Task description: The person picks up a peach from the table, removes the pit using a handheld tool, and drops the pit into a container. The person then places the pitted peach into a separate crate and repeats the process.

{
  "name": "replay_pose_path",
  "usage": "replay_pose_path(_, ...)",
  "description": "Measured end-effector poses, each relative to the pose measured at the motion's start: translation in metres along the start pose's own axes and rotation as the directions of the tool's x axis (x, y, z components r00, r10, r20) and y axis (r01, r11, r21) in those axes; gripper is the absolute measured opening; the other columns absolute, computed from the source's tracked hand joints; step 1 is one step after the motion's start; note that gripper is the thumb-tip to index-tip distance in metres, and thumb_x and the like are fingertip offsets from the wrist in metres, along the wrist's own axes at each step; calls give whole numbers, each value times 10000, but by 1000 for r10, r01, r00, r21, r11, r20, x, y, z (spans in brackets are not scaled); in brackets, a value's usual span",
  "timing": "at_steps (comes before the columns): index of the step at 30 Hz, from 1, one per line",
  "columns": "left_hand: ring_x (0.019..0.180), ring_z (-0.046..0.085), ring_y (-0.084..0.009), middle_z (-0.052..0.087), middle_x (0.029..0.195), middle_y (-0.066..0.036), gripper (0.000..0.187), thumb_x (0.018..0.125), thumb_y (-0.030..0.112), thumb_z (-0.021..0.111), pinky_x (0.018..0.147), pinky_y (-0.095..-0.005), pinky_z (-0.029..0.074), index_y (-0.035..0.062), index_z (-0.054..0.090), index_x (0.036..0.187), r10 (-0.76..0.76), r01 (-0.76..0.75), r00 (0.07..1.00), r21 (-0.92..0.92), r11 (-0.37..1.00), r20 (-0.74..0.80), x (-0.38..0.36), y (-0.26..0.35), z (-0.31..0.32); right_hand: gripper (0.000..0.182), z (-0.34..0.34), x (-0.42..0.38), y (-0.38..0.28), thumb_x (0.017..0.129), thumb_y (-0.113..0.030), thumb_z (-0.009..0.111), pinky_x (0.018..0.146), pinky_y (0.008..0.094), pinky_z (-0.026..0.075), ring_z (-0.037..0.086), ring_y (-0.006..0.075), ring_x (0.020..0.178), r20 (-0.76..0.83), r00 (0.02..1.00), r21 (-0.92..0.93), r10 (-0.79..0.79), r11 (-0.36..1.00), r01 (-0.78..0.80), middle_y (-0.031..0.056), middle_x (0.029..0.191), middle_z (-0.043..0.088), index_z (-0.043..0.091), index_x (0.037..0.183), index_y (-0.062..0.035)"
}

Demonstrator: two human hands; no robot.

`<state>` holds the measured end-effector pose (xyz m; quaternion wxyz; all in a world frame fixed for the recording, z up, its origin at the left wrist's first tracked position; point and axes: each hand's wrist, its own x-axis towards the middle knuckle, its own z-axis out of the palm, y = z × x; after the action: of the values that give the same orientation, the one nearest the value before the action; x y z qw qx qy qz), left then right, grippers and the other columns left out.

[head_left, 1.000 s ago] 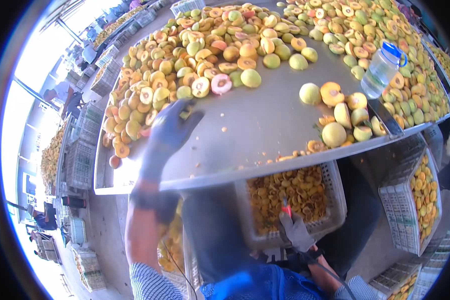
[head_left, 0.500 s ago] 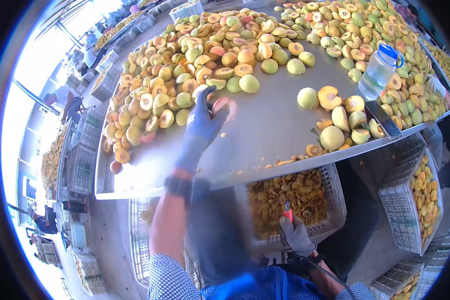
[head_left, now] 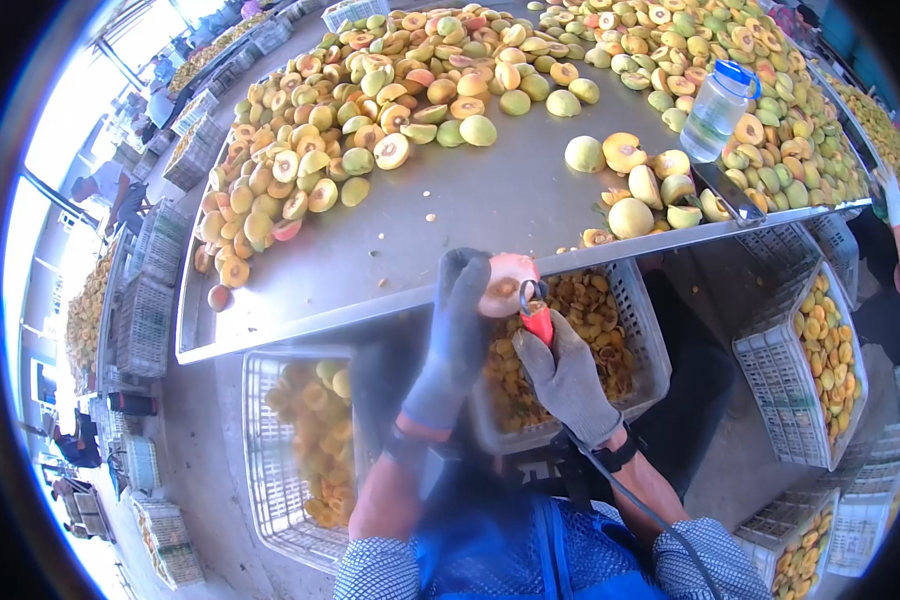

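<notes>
In my gloved left hand (head_left: 452,315) is a peach half (head_left: 507,272), its cut face with the brown pit area turned toward my right side. My gloved right hand (head_left: 573,385) grips a red-handled pitting knife (head_left: 538,323) with a curved metal loop at its tip. That loop is right at the cut face of the peach half. Both hands are in front of the table's near edge, over a white crate (head_left: 655,375) of small brown-orange pieces. A dark cable (head_left: 605,478) runs along my right forearm.
Halved peaches (head_left: 370,120) are heaped on the metal table (head_left: 410,215). A water bottle (head_left: 712,115) and a phone (head_left: 727,195) lie toward its right side. A crate of fruit (head_left: 255,470) stands low left, another crate (head_left: 785,405) at right. Someone's gloved hand (head_left: 888,195) shows far right.
My left hand has come back from the heap to the table's near edge with the peach half. My right hand has risen with the pitting knife to meet it. The view has shifted slightly.
</notes>
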<state>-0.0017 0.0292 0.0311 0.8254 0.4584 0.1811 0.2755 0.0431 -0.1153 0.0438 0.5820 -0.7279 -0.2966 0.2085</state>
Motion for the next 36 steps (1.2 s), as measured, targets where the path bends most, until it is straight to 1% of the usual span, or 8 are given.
replay_pose_path(4,983,604,-210,610,1078,-115,343,964,271,494,862,-331,494,40,495,1217,-19,23,998,-67,997,64,-11,7,21,257,6,-2,19,933,-209,554,631,352,460,567,228,668,-20,999,-34,44,998,-45,151,735,573,541,1033,27)
replay_pose_path(7,961,628,-209,619,1029,-147,390,961,303,489,882,-319,487,-3,484,1202,-22,22,988,-2,1000,156,-11,2,16,307,5,-4,13,902,-296,543,726,503,472,581,495,889,-3,995,-47,98,994,-98,287,859,613,551,1060,-33)
replay_pose_path(16,843,557,-93,612,929,-25,287,998,264,485,763,-247,464,12,621,1015,71,-65,997,263,963,-14,-16,-9,26,356,15,-10,26,910,-364,539,758,488,480,594,473,910,26,974,-109,225,969,-221,267,930,631,564,1038,-33)
replay_pose_path(18,833,556,-83,615,906,-14,276,998,229,481,757,-239,463,-4,629,1009,42,-35,999,340,940,-12,-14,-8,25,222,20,-10,37,947,-197,529,612,341,467,571,220,636,-28,1000,-80,-14,997,12,129,725,590,554,1011,13)
replay_pose_path(21,804,578,-89,633,909,-44,215,978,155,493,735,-249,493,-10,618,1035,132,-133,991,474,871,37,-13,-15,22,245,20,-9,34,962,-214,510,626,324,466,548,168,665,39,998,121,45,991,-50,87,741,588,554,1027,17)
replay_pose_path(28,868,561,-79,633,909,-37,206,967,132,501,793,-229,453,-13,615,1058,75,-80,997,357,931,27,-13,-24,20,299,19,-9,43,973,-259,507,656,291,457,540,127,727,22,999,119,31,992,-33,55,792,593,544,1073,20)
replay_pose_path(31,858,557,-78,636,910,-39,211,965,135,502,791,-228,446,-14,620,1056,36,-35,999,366,930,3,-13,-27,21,457,19,-10,44,913,-412,558,781,368,483,646,286,894,47,978,99,202,974,-205,190,933,647,568,1127,-9)
replay_pose_path(36,852,558,-80,643,914,-41,231,959,156,518,783,-230,446,-26,631,1046,91,-97,995,501,860,35,-9,-25,18,298,19,-11,33,970,-261,509,668,307,465,556,139,739,83,986,244,144,957,-160,92,802,609,552,1062,20)
